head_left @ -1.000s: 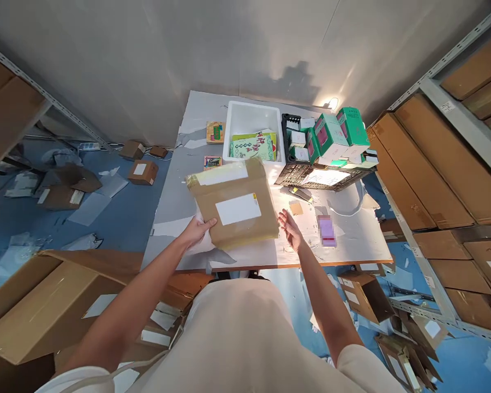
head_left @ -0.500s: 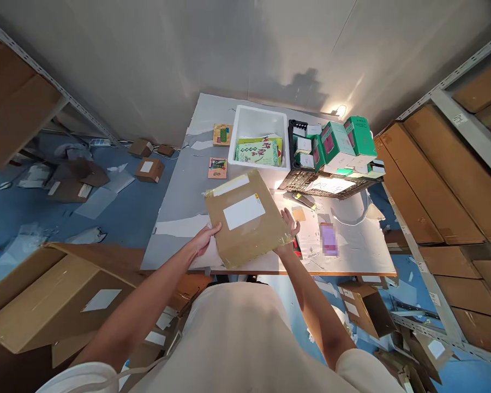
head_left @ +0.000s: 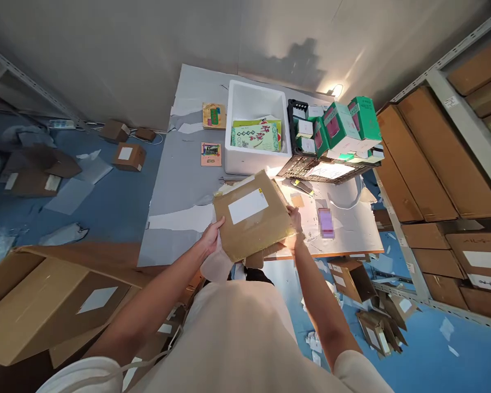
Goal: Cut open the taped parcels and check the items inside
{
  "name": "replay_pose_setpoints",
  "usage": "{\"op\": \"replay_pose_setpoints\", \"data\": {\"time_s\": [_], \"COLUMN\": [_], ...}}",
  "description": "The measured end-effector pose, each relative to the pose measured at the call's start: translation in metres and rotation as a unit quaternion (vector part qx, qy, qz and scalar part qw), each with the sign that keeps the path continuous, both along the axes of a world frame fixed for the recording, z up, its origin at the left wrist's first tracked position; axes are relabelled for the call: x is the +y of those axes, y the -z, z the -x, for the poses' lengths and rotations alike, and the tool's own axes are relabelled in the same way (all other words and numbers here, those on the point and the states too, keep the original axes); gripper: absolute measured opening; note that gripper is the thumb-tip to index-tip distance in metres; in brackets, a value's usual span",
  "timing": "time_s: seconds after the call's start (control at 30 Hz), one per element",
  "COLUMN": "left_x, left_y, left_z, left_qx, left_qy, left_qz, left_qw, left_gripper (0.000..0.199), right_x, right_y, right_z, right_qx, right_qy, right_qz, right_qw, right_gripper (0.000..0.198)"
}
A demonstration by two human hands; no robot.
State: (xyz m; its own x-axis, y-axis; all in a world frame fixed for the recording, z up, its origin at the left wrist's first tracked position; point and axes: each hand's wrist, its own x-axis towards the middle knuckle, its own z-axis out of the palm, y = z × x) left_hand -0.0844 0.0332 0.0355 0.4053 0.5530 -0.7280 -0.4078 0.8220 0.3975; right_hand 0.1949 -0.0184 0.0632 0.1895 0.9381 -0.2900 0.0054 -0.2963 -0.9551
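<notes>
A flat brown cardboard box (head_left: 253,229) with a white label (head_left: 248,206) on its upper face is held tilted over the table's front edge. My left hand (head_left: 211,236) grips its left side, thumb on top. On the right side my right hand (head_left: 295,226) is closed around the edge, its fingers partly hidden. Loose cardboard flaps (head_left: 256,257) show under the near edge. A pale, thin sheet (head_left: 217,266) hangs below my left hand; what it is attached to is unclear.
On the table (head_left: 167,185) stand a white foam box (head_left: 257,162) with booklets and a black crate (head_left: 306,166) of green boxes (head_left: 339,128). A cutter knife (head_left: 303,186) and purple item (head_left: 326,224) lie right. A large open carton (head_left: 45,300) is at left, shelving (head_left: 454,114) at right.
The box has come nearer to my body and tilted, showing flaps beneath it. My right hand, with fingers spread before, has closed on its right edge. The view has shifted slightly.
</notes>
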Motion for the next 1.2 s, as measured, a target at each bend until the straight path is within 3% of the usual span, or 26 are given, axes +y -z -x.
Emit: {"op": "replay_pose_setpoints", "data": {"time_s": [0.07,0.17,0.23,0.27,0.33,0.4,0.47,0.53,0.6,0.67,0.83,0.93,1.1,1.13,1.2], "left_x": [0.003,0.011,0.018,0.022,0.027,0.031,0.031,0.029,0.025,0.02,0.003,-0.003,0.001,0.003,0.006], "left_y": [0.006,0.016,0.022,0.024,0.026,0.024,0.017,0.008,-0.003,-0.014,-0.032,-0.033,-0.017,-0.014,-0.01], "left_z": [0.007,0.024,0.035,0.041,0.05,0.057,0.059,0.057,0.051,0.044,0.024,0.011,-0.001,-0.003,-0.007], "left_qx": [0.001,0.01,0.029,0.042,0.069,0.094,0.114,0.128,0.141,0.155,0.194,0.274,0.483,0.5,0.486], "left_qy": [0.003,0.014,0.006,0.002,0.007,0.021,0.028,0.03,0.024,0.016,0.05,0.056,0.049,0.05,0.055], "left_qz": [0.014,0.011,-0.027,-0.055,-0.113,-0.156,-0.184,-0.206,-0.229,-0.25,-0.281,-0.348,-0.409,-0.403,-0.389], "left_qw": [1.0,1.0,0.999,0.998,0.991,0.983,0.976,0.97,0.963,0.956,0.939,0.895,0.773,0.765,0.781], "left_gripper": [0.039,0.037,0.039,0.042,0.05,0.056,0.06,0.062,0.064,0.064,0.068,0.065,0.058,0.06,0.064], "right_x": [-0.007,-0.026,-0.04,-0.047,-0.056,-0.057,-0.049,-0.037,-0.026,-0.021,-0.034,-0.048,-0.069,-0.074,-0.083], "right_y": [-0.004,-0.008,-0.009,-0.008,-0.006,-0.004,-0.004,-0.008,-0.015,-0.021,-0.015,0.0,0.01,0.009,0.007], "right_z": [-0.006,-0.015,-0.023,-0.028,-0.038,-0.049,-0.056,-0.059,-0.059,-0.058,-0.065,-0.07,-0.072,-0.073,-0.075], "right_qx": [-0.127,-0.331,-0.387,-0.396,-0.382,-0.325,-0.222,-0.094,0.015,0.071,0.08,0.074,0.087,0.092,0.102], "right_qy": [-0.059,-0.169,-0.2,-0.204,-0.176,-0.085,0.011,0.03,0.004,0.002,0.044,0.062,0.061,0.05,0.027], "right_qz": [-0.068,-0.188,-0.215,-0.214,-0.192,-0.149,-0.073,0.016,0.057,0.04,-0.011,-0.034,-0.037,-0.038,-0.039], "right_qw": [0.988,0.909,0.874,0.869,0.887,0.93,0.972,0.995,0.998,0.997,0.996,0.995,0.994,0.994,0.994], "right_gripper": [0.063,0.077,0.08,0.08,0.081,0.085,0.086,0.079,0.065,0.052,0.039,0.04,0.054,0.056,0.059]}}
